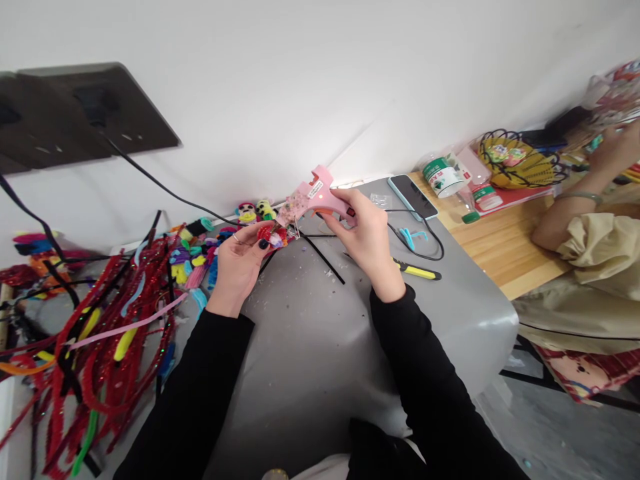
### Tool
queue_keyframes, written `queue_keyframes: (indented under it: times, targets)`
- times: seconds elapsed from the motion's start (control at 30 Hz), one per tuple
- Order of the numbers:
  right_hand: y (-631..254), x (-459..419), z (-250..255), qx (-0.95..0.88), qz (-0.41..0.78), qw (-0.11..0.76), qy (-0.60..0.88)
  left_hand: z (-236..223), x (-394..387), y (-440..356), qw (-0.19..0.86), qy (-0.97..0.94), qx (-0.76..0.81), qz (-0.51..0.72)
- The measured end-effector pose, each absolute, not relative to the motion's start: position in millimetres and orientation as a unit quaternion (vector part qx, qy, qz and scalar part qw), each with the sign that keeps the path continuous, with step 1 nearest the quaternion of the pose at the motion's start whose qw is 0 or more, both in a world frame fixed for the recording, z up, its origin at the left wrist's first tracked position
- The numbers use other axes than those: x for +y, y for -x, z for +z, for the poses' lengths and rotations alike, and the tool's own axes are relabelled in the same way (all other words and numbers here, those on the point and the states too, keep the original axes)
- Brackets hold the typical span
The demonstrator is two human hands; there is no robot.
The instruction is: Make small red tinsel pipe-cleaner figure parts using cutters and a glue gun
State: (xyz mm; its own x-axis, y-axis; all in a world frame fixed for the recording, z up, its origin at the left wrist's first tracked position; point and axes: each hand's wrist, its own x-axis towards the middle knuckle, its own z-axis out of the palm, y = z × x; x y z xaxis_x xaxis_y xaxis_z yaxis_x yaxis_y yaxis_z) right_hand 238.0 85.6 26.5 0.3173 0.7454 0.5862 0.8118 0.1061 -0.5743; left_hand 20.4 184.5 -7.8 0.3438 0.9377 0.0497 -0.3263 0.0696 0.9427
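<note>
At the left end of the grey counter we have a tangle of red tinsel stems, many of them loose and seemingly unused. Between that pile and the middle, towards the back edge, lies a cluster of small coloured pieces, which look already shaped. Next comes our left hand, its fingertips pinching a small red piece above the counter, near the back edge. Just behind it, along that same edge, stand two little figures that we would judge complete.

The red piece looks partly made up, with paler bits on it, and we would call its joining under way rather than finished. The pink glue gun slants down from the right with its nozzle end at the piece; we cannot tell whether they touch or whether fresh glue is on it. Our right hand has its grip wrapped around the gun's handle. Below the gun lies a loose black stem. Towards the right edge, a yellow cutter lies unused, with a blue twisted piece beyond it and a phone at the back right corner.
</note>
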Motion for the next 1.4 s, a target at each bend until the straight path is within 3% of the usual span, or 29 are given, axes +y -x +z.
queue_keyframes:
  times: [1.27,1.4]
  targets:
    - [-245,87,26,-0.581,-0.092,0.471,0.658,-11,186,-20,0.661,-0.482,0.322,0.477]
    - [-249,90,19,-0.488,-0.074,0.399,0.773,-6,185,-20,0.656,-0.486,0.315,0.484]
